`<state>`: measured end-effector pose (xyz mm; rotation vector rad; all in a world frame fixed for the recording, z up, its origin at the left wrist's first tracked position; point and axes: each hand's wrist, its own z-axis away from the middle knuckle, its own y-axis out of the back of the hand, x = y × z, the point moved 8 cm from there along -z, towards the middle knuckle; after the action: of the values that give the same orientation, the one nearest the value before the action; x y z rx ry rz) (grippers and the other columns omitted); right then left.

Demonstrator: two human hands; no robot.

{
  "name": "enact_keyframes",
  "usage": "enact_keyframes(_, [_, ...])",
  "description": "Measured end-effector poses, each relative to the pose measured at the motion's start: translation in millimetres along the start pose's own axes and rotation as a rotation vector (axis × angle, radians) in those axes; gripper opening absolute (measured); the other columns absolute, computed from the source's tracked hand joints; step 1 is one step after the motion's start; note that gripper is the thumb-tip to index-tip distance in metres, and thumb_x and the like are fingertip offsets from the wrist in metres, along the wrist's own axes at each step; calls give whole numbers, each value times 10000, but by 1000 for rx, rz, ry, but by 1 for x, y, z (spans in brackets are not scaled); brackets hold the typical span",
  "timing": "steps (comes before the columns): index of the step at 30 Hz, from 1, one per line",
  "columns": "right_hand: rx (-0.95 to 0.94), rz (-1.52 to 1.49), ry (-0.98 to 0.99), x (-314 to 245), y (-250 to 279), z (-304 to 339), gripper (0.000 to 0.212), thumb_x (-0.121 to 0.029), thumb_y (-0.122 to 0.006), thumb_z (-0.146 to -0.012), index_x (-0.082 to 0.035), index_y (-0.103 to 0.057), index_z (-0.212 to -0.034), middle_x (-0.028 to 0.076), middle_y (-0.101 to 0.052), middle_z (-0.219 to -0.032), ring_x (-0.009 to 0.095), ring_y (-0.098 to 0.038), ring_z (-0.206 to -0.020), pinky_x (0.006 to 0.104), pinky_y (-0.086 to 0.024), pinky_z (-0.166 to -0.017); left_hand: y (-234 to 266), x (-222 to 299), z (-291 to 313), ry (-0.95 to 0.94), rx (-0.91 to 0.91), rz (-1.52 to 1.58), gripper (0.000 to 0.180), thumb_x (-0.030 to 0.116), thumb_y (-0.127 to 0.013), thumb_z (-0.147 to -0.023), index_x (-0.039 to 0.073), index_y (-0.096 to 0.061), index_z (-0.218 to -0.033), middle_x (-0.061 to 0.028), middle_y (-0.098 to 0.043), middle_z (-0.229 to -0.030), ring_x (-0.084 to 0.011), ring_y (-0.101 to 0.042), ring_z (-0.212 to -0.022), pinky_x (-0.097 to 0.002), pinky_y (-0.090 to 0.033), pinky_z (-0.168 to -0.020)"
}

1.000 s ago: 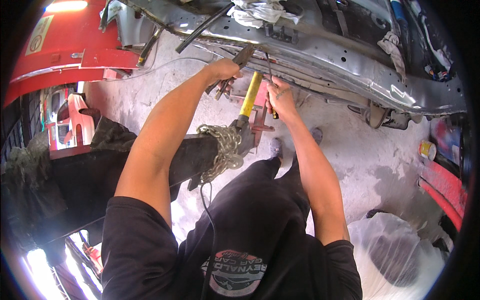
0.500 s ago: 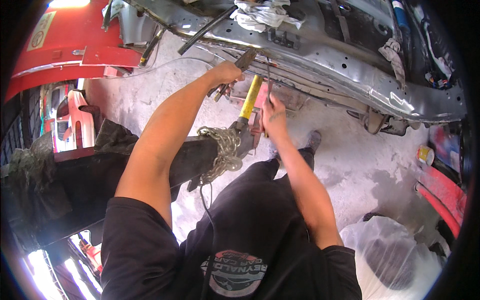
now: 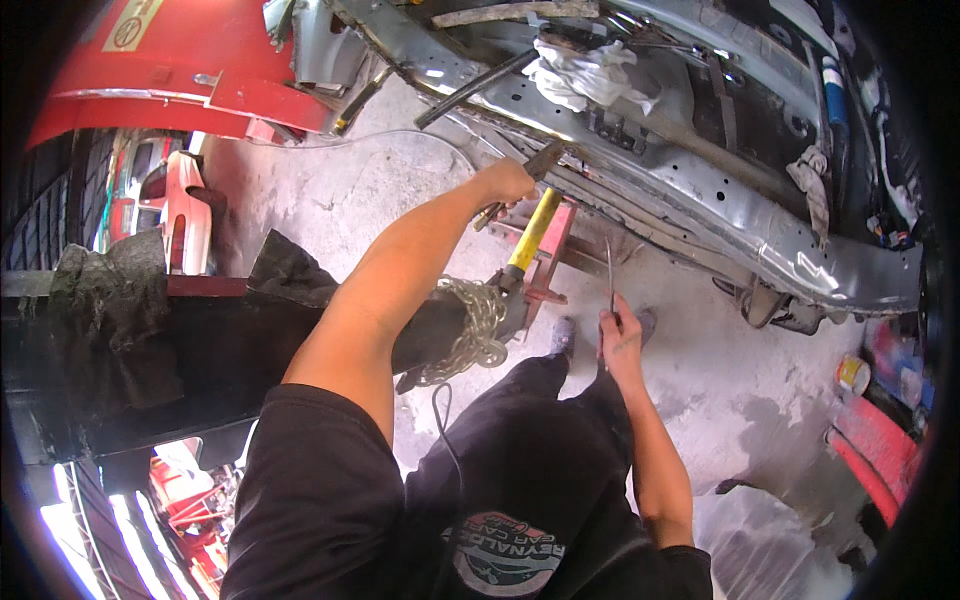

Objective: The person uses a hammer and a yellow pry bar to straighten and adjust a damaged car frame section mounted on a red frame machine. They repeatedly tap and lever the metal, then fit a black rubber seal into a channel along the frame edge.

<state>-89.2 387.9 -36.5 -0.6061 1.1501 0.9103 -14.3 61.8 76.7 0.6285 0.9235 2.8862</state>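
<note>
My left hand (image 3: 510,183) is closed around the handles of a pair of locking pliers (image 3: 546,157). The jaws of the pliers meet the lower edge of a bare grey car-body sill (image 3: 730,215). Lower and to the right, my right hand (image 3: 622,338) grips a slim, dark metal tool (image 3: 610,268) with its thin shaft pointing up. That tool stands apart from the sill, and its handle is mostly hidden in the fingers, so its exact kind is unclear. Between my hands a yellow tube (image 3: 535,230) slants up toward the sill.
A heavy black beam (image 3: 200,340), wrapped with a chain (image 3: 475,320), stretches left. Beside the tube is a red metal stand (image 3: 552,258). White rags (image 3: 585,75) and a dark bar (image 3: 475,88) lie on the car body. A red panel (image 3: 240,60) fills the upper left.
My right hand has drawn the slim tool down and away from the sill. My left hand stays on the pliers at the sill edge. The whole view has shifted.
</note>
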Motion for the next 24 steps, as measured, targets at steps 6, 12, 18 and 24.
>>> enact_keyframes(6, [-84, 213, 74, -46, 20, 17, 413, -109, -543, -987, -1, -576, -1385, 70, -589, -707, 178, -556, -559, 323, -488, -578, 3, -3, -9, -75, 74, -108, 390, 264, -759, -857, -96, -654, -748, -152, -624, -594, -283, -649, -489, -425, -498, -423])
enact_keyframes(12, [60, 409, 194, -118, 79, -10, 385, -115, -601, -953, 19, -611, -1314, 250, -620, -759, 349, -627, -657, 394, -502, -676, -1, -4, -13, -191, 25, -133, 435, 303, -748, -868, -53, -622, -652, -127, -594, -547, -245, -610, -421, -391, -483, -402])
enact_keyframes(18, [262, 606, 431, -182, 152, -77, 359, -135, -616, -958, 7, -631, -1287, 245, -669, -805, 383, -663, -701, 448, -514, -695, -3, -20, -14, 42, 40, 47, 442, 289, -740, -888, -74, -601, -678, -155, -580, -558, -261, -603, -425, -419, -469, -384])
enact_keyframes(24, [154, 574, 242, -180, 195, -130, 314, -130, -596, -969, -49, -657, -1267, 239, -668, -793, 381, -665, -691, 442, -509, -685, -2, -13, -8, 77, 29, 74, 486, 318, -717, -922, -58, -570, -650, -128, -535, -537, -252, -594, -421, -409, -474, -370])
